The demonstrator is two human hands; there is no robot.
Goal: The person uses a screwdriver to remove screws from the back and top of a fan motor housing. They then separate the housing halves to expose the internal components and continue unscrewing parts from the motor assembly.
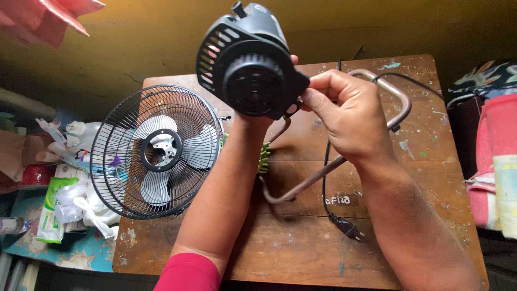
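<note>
Paint-flecked wooden table (420, 178), right hand (350, 116) pinching black fan motor housing (247, 64), left hand apparently gripping behind it

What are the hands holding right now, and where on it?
The black fan motor housing: the left hand, mostly hidden, grips it from beneath, and the right hand pinches its lower right edge with the fingertips.

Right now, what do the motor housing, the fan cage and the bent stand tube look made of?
Motor housing: matte black moulded plastic, by its slotted vents. Fan cage: thin dark wire, probably coated metal. Stand tube: bare metal, dull brownish, possibly tarnished.
</note>
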